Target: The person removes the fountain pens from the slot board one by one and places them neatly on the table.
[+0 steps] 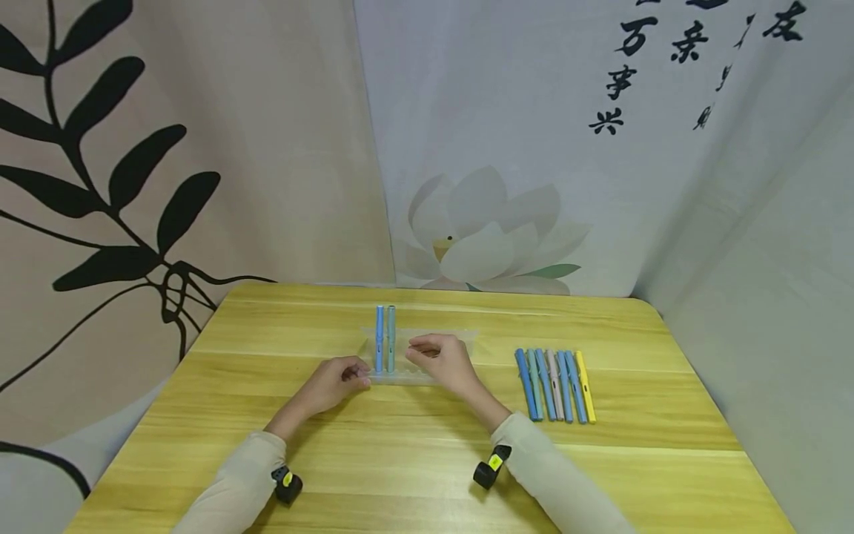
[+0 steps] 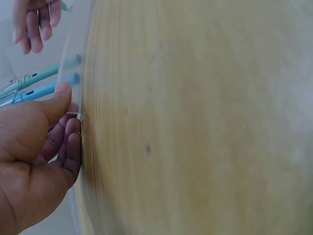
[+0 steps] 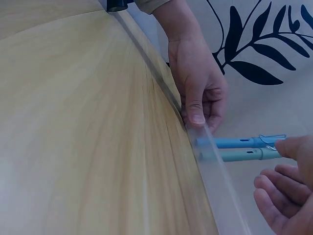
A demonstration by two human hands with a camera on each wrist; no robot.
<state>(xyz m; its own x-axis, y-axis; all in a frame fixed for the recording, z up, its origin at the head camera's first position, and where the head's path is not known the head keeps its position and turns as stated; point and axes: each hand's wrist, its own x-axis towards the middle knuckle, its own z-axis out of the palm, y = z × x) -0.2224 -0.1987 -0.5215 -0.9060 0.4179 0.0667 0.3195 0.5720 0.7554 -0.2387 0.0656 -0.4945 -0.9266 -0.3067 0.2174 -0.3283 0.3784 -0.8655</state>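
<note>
A clear plastic pen holder (image 1: 403, 378) stands near the middle of the wooden table. Upright at its left end are a blue pen (image 1: 379, 337) and a teal pen (image 1: 391, 340), side by side. My left hand (image 1: 336, 383) pinches the holder's left end, thumb on the clear front strip (image 3: 220, 183) and fingers curled behind. Over the holder, to the right of the teal pen, my right hand (image 1: 443, 360) has loosely bent fingers with nothing between them. In the right wrist view its thumb (image 3: 291, 147) appears near the pens' clips; contact cannot be told.
To the right, a row of several pens lies on the table, with a blue pen (image 1: 527, 382) at its left end, a grey-pink pen (image 1: 554, 382) amid it and a yellow pen (image 1: 586, 386) at its right end. Printed curtains (image 1: 494, 111) hang behind the table.
</note>
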